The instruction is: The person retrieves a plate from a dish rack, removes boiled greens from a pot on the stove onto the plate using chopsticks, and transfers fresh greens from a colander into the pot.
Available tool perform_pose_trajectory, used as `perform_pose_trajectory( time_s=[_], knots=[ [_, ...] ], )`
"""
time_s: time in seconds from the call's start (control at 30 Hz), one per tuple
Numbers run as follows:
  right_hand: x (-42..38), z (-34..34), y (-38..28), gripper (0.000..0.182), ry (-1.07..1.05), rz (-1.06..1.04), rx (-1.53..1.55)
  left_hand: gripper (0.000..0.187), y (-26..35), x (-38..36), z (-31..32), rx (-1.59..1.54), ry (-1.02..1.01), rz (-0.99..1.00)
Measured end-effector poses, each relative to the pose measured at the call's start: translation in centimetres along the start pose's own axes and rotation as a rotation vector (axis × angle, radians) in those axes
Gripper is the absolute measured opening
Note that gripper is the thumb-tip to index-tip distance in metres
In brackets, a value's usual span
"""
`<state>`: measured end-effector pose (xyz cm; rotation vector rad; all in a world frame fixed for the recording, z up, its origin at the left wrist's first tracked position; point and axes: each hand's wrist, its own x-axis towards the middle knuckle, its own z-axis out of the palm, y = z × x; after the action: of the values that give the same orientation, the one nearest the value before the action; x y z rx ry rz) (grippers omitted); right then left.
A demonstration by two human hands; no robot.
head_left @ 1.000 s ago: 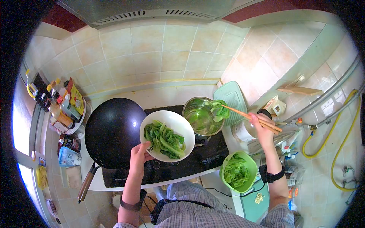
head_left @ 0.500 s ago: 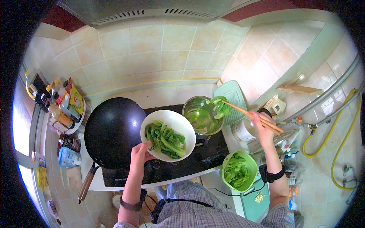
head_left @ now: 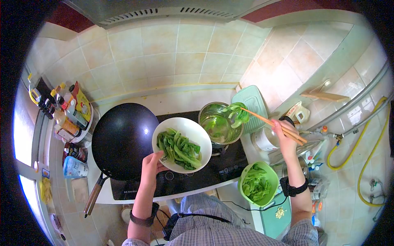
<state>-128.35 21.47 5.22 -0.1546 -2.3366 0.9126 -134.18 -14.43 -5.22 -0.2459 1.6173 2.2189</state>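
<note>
My left hand [head_left: 152, 167] grips the rim of a white bowl [head_left: 200, 128] above the cooktop, thumb on the near-left edge. Wilted green leaves [head_left: 178, 149] lie in the bowl. In my right hand [head_left: 285, 137] is a pair of wooden chopsticks [head_left: 266, 119], its fingers closed around them. A clump of leafy greens [head_left: 238, 114] hangs from the chopstick tips over the right rim of a steel pot [head_left: 204, 110]. Greenish liquid shows inside the pot. The bowl is just left of the pot, partly in front of it.
A black wok [head_left: 121, 137] sits on the left of the black cooktop [head_left: 219, 172]. Bottles [head_left: 65, 123] stand at far left. A green basket [head_left: 242, 192] of leaves is at lower right, near a cutting board [head_left: 269, 225] with chopped pale bits. A pale green lid [head_left: 250, 98] leans behind the pot.
The view has shifted very slightly. Both hands, the bowl and the greens on the chopsticks stay in nearly the same places.
</note>
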Motion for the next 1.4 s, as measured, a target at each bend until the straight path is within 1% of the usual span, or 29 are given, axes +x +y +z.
perform_pose_trajectory(
  time_s=[0.13, 0.43, 0.53, 0.7, 0.93, 1.03, 1.1, 1.23, 1.3, 1.33, 1.4],
  knots=[
    [-0.1, 0.0, 0.1, 0.015, 0.011, 0.023, 0.029, 0.031, -0.4, 0.3, -0.2, -0.016, 0.026, 0.005],
    [-0.1, 0.0, -0.1, 0.016, 0.023, 0.041, 0.005, 0.031, -0.2, 0.1, 0.0, -0.022, 0.001, 0.0],
    [-0.2, 0.1, -0.1, 0.015, 0.016, -0.005, -0.012, 0.03, -0.1, -0.1, 0.2, -0.006, 0.001, 0.002],
    [-0.3, -0.1, -0.1, 0.015, 0.019, 0.043, 0.014, 0.029, 0.1, -0.1, 0.4, -0.002, -0.006, -0.006],
    [-0.3, -0.2, -0.1, 0.015, 0.029, 0.004, 0.034, 0.029, -0.4, 0.2, 0.1, -0.014, -0.015, 0.015],
    [-0.5, -0.4, -0.9, 0.015, 0.006, -0.01, 0.01, 0.03, -0.2, 0.0, 0.3, -0.007, -0.012, -0.003],
    [-0.6, -0.4, -2.2, 0.016, 0.046, 0.073, 0.177, 0.03, -0.1, -0.1, 0.4, -0.006, -0.011, -0.004],
    [-0.7, -1.2, -4.5, 0.017, 0.061, 0.071, 0.215, 0.03, -0.2, 0.0, 0.9, 0.003, -0.006, -0.001],
    [-0.7, -1.5, -5.7, 0.017, 0.071, -0.006, 0.223, 0.031, -0.2, 0.1, 1.1, -0.01, -0.015, -0.001],
    [-0.8, -1.7, -6.2, 0.017, 0.072, -0.005, 0.223, 0.031, -0.2, 0.2, 1.2, -0.024, -0.024, -0.001],
    [-1.2, -1.7, -7.0, 0.018, 0.014, -0.063, 0.255, 0.031, -0.4, 0.3, 1.6, -0.053, -0.045, -0.001]
  ],
)
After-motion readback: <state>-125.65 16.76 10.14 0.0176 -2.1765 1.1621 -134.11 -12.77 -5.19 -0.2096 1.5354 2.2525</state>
